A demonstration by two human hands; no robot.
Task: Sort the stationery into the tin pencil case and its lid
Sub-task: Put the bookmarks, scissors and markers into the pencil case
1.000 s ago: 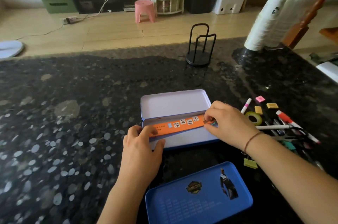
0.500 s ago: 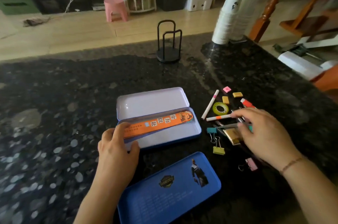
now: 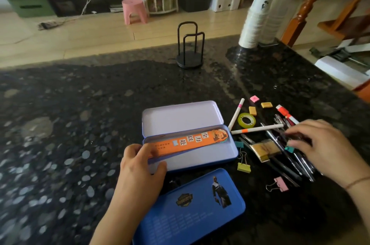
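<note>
Our left hand (image 3: 140,166) fingers pinch orange ruler (image 3: 190,141); right hand (image 3: 324,150) fingers curl over pens (image 3: 290,156). Speckled black counter (image 3: 70,124), wood floor (image 3: 100,32) beyond. Open tin case (image 3: 210,156) lilac inside.

Daylight from the far side glares on the dark worktop (image 3: 230,76); right hand (image 3: 328,148) motion-blurred, edges bowed by wide-angle distortion.

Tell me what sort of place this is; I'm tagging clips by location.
Probably a home, at a dark speckled stone counter facing a living area: a small pink plastic stool on light wooden flooring, and a turned wooden stair post at the right.
</note>
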